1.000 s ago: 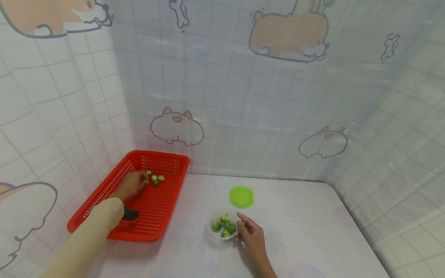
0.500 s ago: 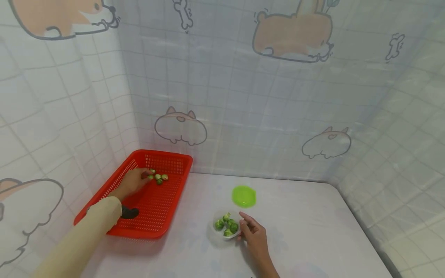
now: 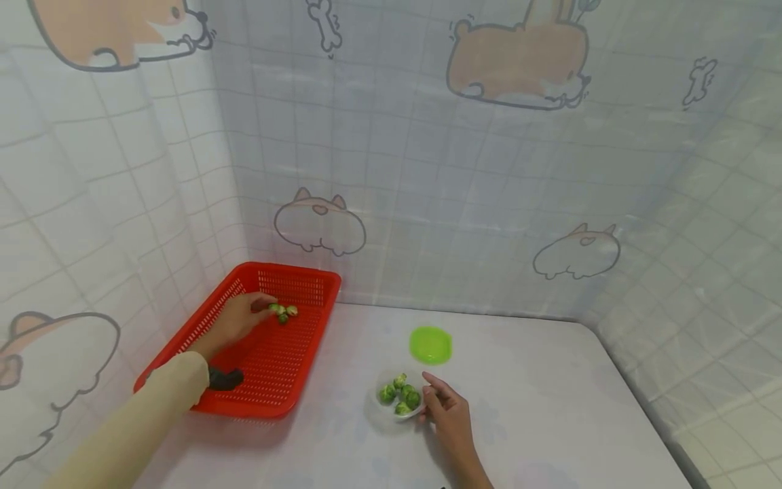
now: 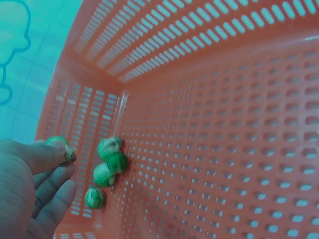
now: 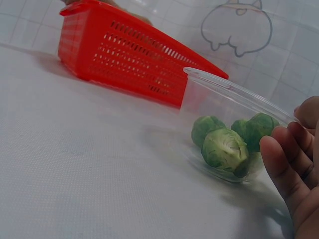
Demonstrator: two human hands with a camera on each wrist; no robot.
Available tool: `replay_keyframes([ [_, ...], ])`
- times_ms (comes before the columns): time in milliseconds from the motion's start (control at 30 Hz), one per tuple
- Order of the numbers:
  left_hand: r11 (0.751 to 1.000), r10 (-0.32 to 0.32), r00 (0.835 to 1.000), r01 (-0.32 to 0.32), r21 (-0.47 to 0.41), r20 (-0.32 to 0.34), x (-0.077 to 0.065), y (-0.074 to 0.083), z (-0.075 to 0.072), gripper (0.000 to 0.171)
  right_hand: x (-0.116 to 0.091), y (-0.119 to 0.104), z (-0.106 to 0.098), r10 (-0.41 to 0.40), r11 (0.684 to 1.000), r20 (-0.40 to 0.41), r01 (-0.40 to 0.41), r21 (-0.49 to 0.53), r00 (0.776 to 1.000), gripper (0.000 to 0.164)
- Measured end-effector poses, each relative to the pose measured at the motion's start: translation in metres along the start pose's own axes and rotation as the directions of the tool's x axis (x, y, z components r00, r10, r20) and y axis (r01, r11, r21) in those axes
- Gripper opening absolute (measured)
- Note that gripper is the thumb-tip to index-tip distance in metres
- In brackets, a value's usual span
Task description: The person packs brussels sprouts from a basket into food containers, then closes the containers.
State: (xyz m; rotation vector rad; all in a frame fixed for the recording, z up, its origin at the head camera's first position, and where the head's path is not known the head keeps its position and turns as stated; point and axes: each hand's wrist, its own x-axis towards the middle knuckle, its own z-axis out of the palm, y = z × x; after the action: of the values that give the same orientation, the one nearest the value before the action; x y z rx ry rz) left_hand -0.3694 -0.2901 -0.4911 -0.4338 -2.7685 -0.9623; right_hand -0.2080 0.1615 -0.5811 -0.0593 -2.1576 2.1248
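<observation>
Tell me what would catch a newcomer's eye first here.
Most likely the large, slotted red plastic basket on the left of the white table, with the left hand inside it pinching a small green Brussels sprout. Next, probably the bright lime-green roundish disc, lying just beyond the clear round plastic bowl, which holds several more sprouts, with the right hand at its rim.

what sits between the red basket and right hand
In the head view, a clear bowl of Brussels sprouts stands between them, the right hand at its rim; bare tabletop separates the clear bowl from the red basket.
</observation>
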Motion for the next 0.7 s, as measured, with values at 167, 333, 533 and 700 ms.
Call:
replay_keyframes([
  [167,1.0,-0.013,1.0,0.013,-0.024,0.003,-0.004,0.01,0.001,0.03,0.002,0.001,-0.001,0.011,1.0,0.007,-0.011,0.016,1.0,0.042],
  [333,0.998,0.001,1.0,0.0,-0.061,0.013,-0.006,0.023,0.002,0.035,0.003,0.002,-0.002,0.02,1.0,0.004,-0.02,0.02,1.0,0.04],
  [533,0.982,0.017,0.999,-0.008,-0.187,0.045,-0.01,0.046,0.007,0.037,0.004,0.002,-0.003,0.016,0.999,0.009,-0.016,0.032,1.0,0.043],
  [700,0.975,0.041,0.998,-0.028,-0.221,0.056,-0.011,0.065,0.011,0.032,0.005,0.002,-0.003,0.017,0.999,0.009,-0.018,0.04,1.0,0.043],
])
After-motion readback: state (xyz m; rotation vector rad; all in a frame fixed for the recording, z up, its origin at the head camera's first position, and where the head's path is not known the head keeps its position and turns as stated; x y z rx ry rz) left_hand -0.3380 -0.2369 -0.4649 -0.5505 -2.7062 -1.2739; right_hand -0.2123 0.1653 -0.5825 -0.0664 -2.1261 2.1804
